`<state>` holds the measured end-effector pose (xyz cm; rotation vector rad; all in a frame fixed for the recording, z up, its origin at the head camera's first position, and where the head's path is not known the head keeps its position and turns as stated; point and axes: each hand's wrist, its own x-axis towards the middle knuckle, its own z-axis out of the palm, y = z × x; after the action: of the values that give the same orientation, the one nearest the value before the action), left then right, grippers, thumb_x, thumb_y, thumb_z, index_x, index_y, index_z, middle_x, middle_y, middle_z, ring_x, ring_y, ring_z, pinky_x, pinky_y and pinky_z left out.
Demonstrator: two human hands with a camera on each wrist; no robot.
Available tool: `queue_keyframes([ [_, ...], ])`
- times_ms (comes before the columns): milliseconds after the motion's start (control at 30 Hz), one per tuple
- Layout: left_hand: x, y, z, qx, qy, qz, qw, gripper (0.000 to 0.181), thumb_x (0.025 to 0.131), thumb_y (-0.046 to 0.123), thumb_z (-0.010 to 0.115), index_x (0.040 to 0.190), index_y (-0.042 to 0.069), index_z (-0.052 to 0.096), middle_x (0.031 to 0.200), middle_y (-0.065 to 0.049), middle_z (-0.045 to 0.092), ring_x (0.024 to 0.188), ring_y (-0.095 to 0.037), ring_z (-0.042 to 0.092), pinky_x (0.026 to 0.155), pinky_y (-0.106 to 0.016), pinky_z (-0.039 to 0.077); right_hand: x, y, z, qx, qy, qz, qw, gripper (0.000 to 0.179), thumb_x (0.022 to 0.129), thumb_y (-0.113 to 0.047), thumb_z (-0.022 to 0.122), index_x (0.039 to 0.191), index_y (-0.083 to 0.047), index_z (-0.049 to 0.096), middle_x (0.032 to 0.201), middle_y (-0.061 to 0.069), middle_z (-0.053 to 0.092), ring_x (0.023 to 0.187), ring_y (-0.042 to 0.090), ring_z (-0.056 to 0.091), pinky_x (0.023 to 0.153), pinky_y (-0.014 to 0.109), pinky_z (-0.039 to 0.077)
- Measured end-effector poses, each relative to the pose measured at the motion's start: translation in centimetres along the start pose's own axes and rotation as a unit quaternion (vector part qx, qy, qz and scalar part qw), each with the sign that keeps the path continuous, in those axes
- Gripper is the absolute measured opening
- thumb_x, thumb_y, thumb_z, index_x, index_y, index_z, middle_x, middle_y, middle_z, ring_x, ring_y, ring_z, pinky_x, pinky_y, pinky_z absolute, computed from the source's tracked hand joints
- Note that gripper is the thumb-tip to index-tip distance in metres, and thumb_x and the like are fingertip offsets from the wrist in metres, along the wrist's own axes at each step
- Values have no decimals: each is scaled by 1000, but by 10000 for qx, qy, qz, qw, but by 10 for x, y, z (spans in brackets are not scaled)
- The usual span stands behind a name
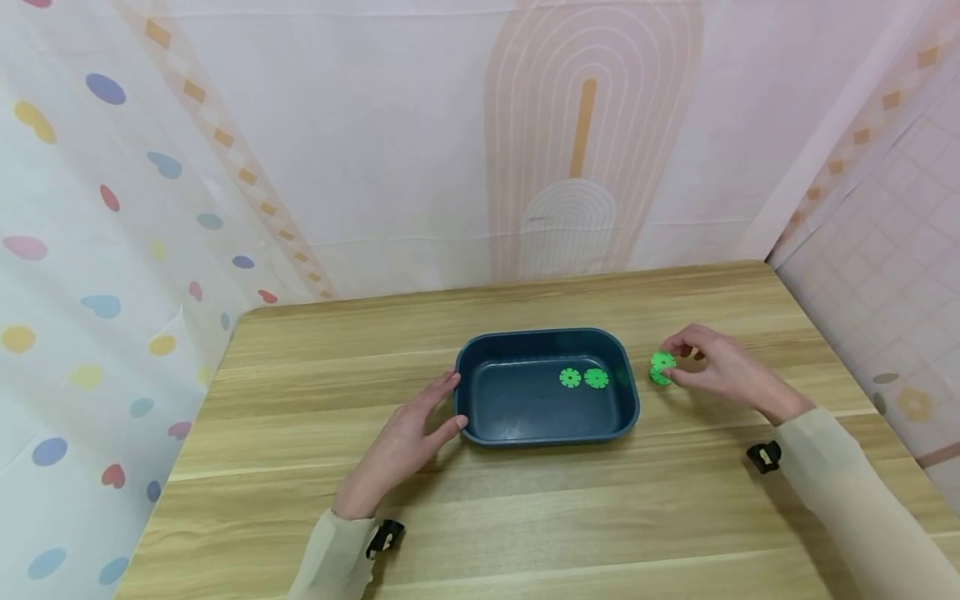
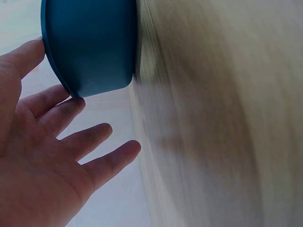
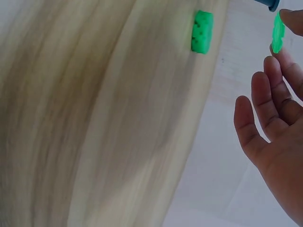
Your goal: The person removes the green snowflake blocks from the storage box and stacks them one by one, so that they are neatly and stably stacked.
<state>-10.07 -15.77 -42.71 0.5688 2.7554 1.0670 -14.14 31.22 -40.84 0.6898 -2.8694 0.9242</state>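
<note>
One green disc was pinched between thumb and fingertip of the right hand, above a green stack on the table. From that grip the tray lay at nine o'clock, near but apart, its long axis roughly nine to three. Inner discs sat toward three o'clock. The left hand, fingers spread, touched the tray's nine o'clock end.

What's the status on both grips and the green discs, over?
Right grip pinches one green disc above a green stack. Left grip touches the blue tray. More green discs inside. Tray wall between them and the held disc.
</note>
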Motion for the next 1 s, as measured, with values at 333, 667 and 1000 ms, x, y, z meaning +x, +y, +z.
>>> queue_keyframes([
  [333, 0, -1, 0, -17, 0, 63, 10000, 66, 105, 36, 64, 161, 13, 39, 167, -10, 33, 152, -31, 33, 119, -56, 33, 2, 3, -1, 34, -251, 280, 9993, 28, 90, -12, 81, 113, -1, 70, 102, 5, 66, 91, 20, 57, 78, 31, 52],
  [667, 0, -1, 0, 29, 37, 92, 9999, 66, 104, 35, 65, 160, 13, 40, 166, -9, 34, 151, -31, 34, 119, -56, 33, 4, 10, 4, -92, -504, 401, 9979, 27, 89, -11, 81, 112, 0, 70, 101, 5, 66, 90, 20, 58, 79, 35, 54],
  [1000, 0, -1, 0, 19, 44, 111, 9999, 65, 104, 35, 65, 160, 12, 41, 166, -9, 35, 151, -31, 35, 119, -56, 34, 6, 18, 7, -134, -708, 452, 9964, 27, 89, -11, 81, 111, -1, 70, 99, 3, 66, 89, 18, 59, 79, 35, 54],
])
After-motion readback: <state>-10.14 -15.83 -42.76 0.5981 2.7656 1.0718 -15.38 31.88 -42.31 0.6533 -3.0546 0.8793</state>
